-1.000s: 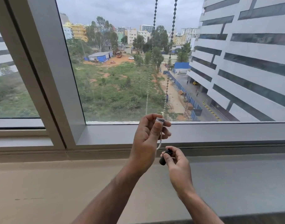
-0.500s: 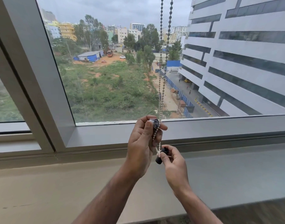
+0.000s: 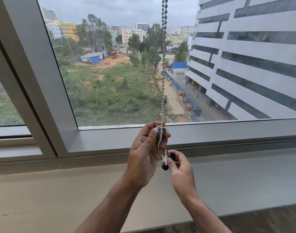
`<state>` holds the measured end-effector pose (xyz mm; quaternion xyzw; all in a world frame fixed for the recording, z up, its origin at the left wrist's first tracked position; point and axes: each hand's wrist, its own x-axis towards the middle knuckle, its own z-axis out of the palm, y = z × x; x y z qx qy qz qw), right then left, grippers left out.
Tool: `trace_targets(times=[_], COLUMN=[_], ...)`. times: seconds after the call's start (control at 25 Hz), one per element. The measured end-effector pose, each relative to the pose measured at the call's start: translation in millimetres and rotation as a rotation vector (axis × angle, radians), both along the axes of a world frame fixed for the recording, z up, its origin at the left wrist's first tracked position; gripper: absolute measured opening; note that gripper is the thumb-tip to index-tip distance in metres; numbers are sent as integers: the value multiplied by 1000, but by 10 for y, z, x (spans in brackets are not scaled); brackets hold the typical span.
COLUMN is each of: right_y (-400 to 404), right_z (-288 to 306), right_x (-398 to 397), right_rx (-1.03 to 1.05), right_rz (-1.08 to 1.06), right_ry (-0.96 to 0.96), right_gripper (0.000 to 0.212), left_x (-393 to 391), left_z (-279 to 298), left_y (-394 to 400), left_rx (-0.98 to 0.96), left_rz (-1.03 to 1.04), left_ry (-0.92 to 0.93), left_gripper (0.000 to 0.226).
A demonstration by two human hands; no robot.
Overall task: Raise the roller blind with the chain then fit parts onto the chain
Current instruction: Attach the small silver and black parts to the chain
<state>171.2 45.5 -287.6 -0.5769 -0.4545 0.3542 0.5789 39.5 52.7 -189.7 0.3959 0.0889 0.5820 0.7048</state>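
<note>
A white bead chain [image 3: 163,84] hangs straight down in front of the window glass, its two strands close together. My left hand [image 3: 144,153] pinches a small grey and dark clip part [image 3: 159,131] against the chain at sill height. Below it the chain's bottom loop [image 3: 164,157] hangs between my hands. My right hand [image 3: 180,169] holds a small black cylindrical part [image 3: 165,164] at that loop. The roller blind itself is out of view above the frame.
A grey window frame [image 3: 211,133] runs across behind my hands, with a slanted mullion [image 3: 34,73] at the left. A wide beige and grey sill [image 3: 60,190] lies below. Outside are a white building and green ground.
The two chain strands have drawn together into one line. My left hand has brought the clip part onto the chain, and both hands have shifted slightly right in view.
</note>
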Motion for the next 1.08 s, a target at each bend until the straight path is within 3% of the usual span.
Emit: trace_targets(times=[0.16,0.56,0.68,0.8,0.92,1.08], right_y=[3,-2,-15,-18,-60,-147], right_z=[-33,-45,-44,-48,-23,8], right_x=[14,10,3,-3,-16,-24], right_rx=[-15,-27,-24,-26,-14,2], right_rz=[-12,-18,-17,-16,12,60], right_ry=[11,9,10,28,79,95], right_gripper=[18,18,18,21,25,36], left_x=[-34,-61,-82,-107,-133,-204], left_z=[-40,-90,-109,-124,-209,-411], left_y=[45,93,83,81,92,105], left_rx=[-23,-44,4,71,153,251], left_rz=[-45,-63,-24,15,121,189], left_ry=[-88,-109,-50,29,227,417], left_gripper=[28,27,25,37,16,24])
